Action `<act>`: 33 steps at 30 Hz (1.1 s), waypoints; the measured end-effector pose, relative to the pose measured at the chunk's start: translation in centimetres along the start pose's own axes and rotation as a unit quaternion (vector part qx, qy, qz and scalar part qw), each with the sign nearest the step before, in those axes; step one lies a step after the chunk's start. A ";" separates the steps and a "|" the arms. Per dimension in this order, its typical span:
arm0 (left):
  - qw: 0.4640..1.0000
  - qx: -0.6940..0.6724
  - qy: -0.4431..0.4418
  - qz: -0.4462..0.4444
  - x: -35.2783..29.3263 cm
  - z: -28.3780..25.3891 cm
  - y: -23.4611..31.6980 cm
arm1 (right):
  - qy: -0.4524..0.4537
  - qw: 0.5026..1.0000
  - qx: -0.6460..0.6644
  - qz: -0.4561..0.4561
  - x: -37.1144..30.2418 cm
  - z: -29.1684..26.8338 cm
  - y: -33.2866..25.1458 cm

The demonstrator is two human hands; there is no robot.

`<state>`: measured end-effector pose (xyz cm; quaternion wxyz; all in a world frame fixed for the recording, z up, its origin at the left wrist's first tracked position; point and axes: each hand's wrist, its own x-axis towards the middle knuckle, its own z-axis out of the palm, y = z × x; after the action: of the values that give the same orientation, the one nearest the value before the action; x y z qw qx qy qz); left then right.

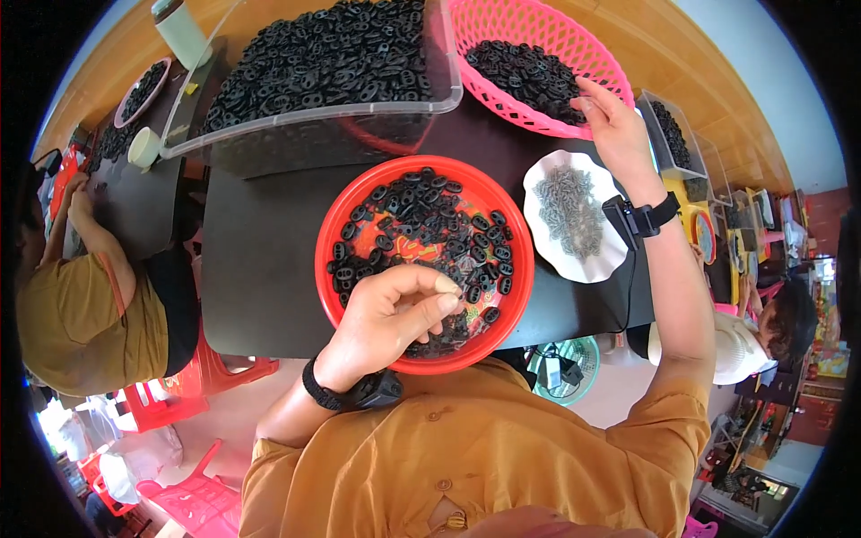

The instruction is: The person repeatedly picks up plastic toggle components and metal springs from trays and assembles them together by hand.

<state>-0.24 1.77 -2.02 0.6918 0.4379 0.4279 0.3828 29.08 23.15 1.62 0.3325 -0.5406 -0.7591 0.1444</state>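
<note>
A round red plate [502, 220] full of small black oval pieces [421, 220] lies on the dark table in front of me. My left hand [395, 314] rests over its near edge, fingertips pinched together on one of the black pieces. My right hand [614, 125] reaches far right to the rim of a pink mesh basket [547, 27] that holds more black pieces [525, 72]; its fingers are apart and I see nothing in them. A white scalloped dish [538, 184] of small grey metal parts [569, 211] sits between the plate and my right wrist.
A clear plastic tub [314, 125] heaped with black pieces stands behind the plate. A person in an ochre shirt [81, 314] works at the left with another tray [143, 90]. Another person [771, 332] sits at right. Red plastic stools [197, 386] stand below the table.
</note>
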 end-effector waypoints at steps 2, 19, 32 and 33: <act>1.000 -0.011 -0.001 0.009 0.0 -0.1 -0.2 | -0.004 1.000 -0.024 -0.006 0.0 0.0 0.1; 0.944 -0.189 0.185 0.199 -0.1 -1.6 -0.6 | -0.276 0.939 -0.046 -0.199 -8.7 4.4 -9.6; 0.954 -0.164 0.167 0.187 -0.1 -1.5 -0.6 | -0.254 0.943 -0.094 -0.196 -8.8 5.3 -10.9; 0.954 -0.165 0.170 0.186 -0.1 -1.5 -0.7 | -0.258 0.941 -0.079 -0.204 -8.8 5.4 -11.5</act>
<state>-1.54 1.91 -3.00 0.5879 0.3183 0.3809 0.6387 18.95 11.52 1.23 0.1035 -0.3425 -0.9221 0.1475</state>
